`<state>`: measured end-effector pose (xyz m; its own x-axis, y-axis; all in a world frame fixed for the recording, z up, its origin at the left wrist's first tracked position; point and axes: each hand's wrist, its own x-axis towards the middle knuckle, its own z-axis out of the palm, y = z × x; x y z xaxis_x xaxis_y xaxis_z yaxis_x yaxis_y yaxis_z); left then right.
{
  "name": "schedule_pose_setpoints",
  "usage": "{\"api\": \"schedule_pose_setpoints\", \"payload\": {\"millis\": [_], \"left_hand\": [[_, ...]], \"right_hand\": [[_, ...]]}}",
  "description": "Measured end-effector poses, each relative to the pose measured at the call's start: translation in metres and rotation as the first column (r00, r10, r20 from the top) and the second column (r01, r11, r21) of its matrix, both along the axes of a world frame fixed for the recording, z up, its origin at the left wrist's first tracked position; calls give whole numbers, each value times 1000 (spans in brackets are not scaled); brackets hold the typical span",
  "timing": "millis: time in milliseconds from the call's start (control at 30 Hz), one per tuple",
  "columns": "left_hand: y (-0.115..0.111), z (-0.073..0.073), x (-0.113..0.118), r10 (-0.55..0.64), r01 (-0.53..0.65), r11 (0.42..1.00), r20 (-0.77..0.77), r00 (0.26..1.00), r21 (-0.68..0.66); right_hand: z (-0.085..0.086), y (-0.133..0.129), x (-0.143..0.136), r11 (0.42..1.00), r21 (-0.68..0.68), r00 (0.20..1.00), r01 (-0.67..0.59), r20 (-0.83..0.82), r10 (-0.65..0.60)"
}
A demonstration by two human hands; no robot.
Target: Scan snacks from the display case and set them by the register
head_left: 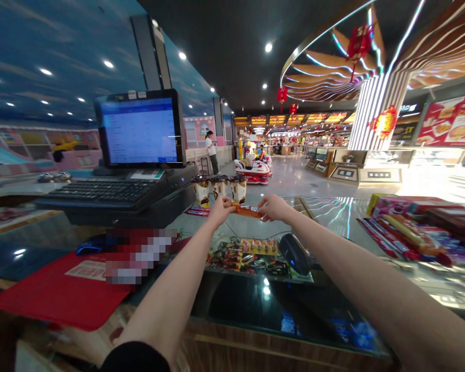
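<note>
"Glass table (251, 299) on my feed; where's the bar (246, 210)?"
"Frame centre, just below the cups (238, 190). I see the left hand (218, 212) pinching one end, the right hand (277, 209) the other."

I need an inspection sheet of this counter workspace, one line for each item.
Surface: glossy glass countertop; small packaged goods appear beneath it.
Job's things: orange-wrapped snack bar, held level.
Clutter: three lidded cups, black barcode scanner, red mat, packaged snacks at right.
Hands: left hand and right hand pinch opposite ends of the bar.
Cables: none identifiable with certainty.
Surroundings: lit monitor, keyboard; beyond, a standing person and red-and-white ride.
</note>
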<state>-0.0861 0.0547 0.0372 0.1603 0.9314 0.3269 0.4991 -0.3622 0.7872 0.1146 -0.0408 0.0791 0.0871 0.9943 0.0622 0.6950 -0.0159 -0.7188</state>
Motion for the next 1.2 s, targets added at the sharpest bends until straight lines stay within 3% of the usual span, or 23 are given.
{"api": "schedule_pose_setpoints", "payload": {"millis": [133,233,333,433,667,867,1000,1200], "left_hand": [[2,4,-11,-64,75,988,82,995,-138],[7,1,-15,-90,112,971,113,990,-212],[11,-7,-17,-99,108,968,52,994,-226],[14,-17,-16,-99,90,978,-38,994,-187],[11,-26,-10,-118,110,993,-203,972,-48],[-3,-19,-14,-129,157,986,-338,932,57],[-16,-13,-25,-40,118,983,-466,884,139],[-37,-13,-39,-202,244,970,-545,814,3]], "right_hand": [[-1,2,-33,999,34,993,7,120,-11],[-13,-2,-57,998,62,997,-10,83,5],[-31,-9,-77,1000,6,1000,-17,8,17],[-48,-14,-90,999,35,1000,7,16,-8],[-64,-19,-98,994,80,996,76,41,-79],[-71,-14,-102,990,98,992,104,56,-110],[-71,-14,-105,987,122,984,103,133,-119],[-66,-18,-106,993,115,976,40,207,-63]]}}
